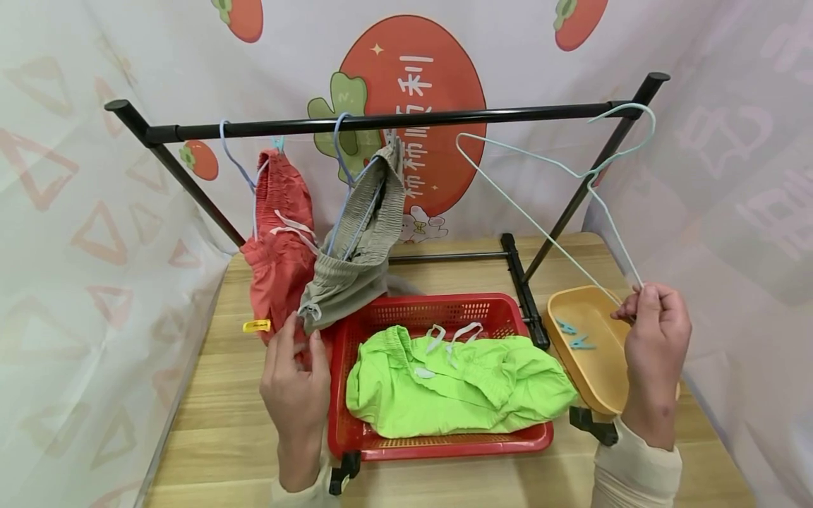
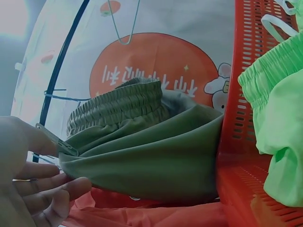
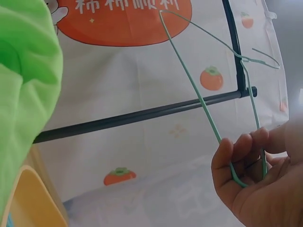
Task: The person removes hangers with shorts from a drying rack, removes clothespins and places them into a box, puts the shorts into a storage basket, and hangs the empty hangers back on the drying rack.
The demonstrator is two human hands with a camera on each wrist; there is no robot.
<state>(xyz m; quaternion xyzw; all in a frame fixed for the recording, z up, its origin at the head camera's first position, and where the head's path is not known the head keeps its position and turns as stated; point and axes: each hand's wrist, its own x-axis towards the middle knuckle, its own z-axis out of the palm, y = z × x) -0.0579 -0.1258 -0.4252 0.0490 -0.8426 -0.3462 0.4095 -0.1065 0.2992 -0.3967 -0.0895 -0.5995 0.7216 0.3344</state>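
Pale-green wire hanger (image 1: 593,173), at right, should be steered without snagging the black metal rail (image 1: 444,119), its near corner clamped in the right hand (image 1: 659,331) while the left hand (image 1: 295,384), fingers parted, touches grey-green cloth shorts (image 1: 348,289).

The cloth's (image 1: 527,183) big persimmon (image 1: 444,92) says "柿柿顺利" in white. The yellow tag (image 1: 257,325) at the red shorts' (image 1: 279,261) left edge is too small to read.
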